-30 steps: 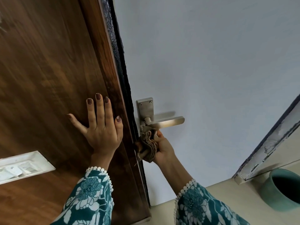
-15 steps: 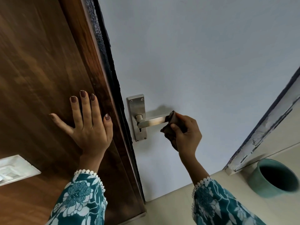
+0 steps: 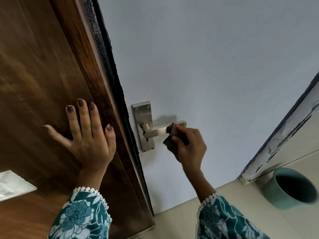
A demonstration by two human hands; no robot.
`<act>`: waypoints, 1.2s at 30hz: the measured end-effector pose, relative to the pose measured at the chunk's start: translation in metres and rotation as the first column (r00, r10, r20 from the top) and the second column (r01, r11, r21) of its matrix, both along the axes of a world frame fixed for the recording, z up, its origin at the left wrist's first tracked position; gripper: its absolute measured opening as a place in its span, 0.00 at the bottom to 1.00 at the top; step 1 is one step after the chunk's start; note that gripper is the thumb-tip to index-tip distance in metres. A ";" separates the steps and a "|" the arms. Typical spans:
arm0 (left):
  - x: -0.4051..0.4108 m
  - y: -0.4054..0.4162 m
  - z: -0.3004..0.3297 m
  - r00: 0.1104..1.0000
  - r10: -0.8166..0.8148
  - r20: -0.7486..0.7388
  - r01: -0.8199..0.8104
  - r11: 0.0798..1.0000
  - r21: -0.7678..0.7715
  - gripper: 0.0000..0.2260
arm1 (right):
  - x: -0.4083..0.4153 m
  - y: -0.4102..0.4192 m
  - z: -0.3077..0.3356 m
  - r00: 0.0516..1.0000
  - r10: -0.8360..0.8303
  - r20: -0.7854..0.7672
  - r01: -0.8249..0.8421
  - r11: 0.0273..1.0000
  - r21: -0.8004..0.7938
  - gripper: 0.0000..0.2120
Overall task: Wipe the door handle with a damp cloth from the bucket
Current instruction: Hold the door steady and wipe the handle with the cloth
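Observation:
A steel lever door handle on a long backplate sits on the pale grey door face. My right hand grips a dark brown cloth and presses it onto the lever, a little short of the lever's tip. My left hand lies flat with fingers spread on the brown wooden door surface to the left. A teal bucket stands on the floor at the lower right.
A dark door edge runs diagonally between the wooden surface and the grey face. A white switch plate sits at the far left. A worn painted door frame rises at the right above the beige floor.
My right hand carried the cloth from under the handle's backplate to the lever's outer end, then slid slightly back along the lever. My left hand stayed flat on the wood.

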State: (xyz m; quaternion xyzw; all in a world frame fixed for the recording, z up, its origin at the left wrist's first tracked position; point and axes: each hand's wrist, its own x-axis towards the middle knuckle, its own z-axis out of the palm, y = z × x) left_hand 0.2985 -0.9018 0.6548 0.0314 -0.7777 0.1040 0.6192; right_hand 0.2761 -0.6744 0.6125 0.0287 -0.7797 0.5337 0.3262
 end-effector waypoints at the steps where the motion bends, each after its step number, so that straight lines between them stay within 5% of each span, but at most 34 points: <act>1: 0.000 0.000 0.000 1.000 -0.002 0.003 0.002 1.000 0.004 0.25 | -0.004 0.007 0.002 0.999 -0.045 0.026 0.046 0.998 -0.036 0.18; 7: -0.003 0.001 0.001 1.000 -0.016 -0.005 0.016 1.000 0.003 0.25 | -0.011 0.000 0.005 0.994 -0.103 0.037 0.106 0.990 -0.094 0.18; 17: 0.000 0.000 0.000 0.999 -0.032 0.009 0.032 0.999 0.010 0.25 | 0.003 -0.021 -0.006 0.979 0.149 -0.143 -0.124 0.978 0.169 0.18; 25: -0.003 0.000 0.000 0.999 -0.043 -0.009 0.043 0.999 -0.001 0.26 | -0.017 0.009 0.001 0.994 -0.108 -0.009 0.108 0.994 -0.012 0.17; 36: 0.001 0.001 0.001 0.999 -0.038 -0.009 0.038 0.999 -0.007 0.26 | 0.005 -0.046 -0.006 0.953 0.214 -0.216 -0.150 0.949 0.277 0.14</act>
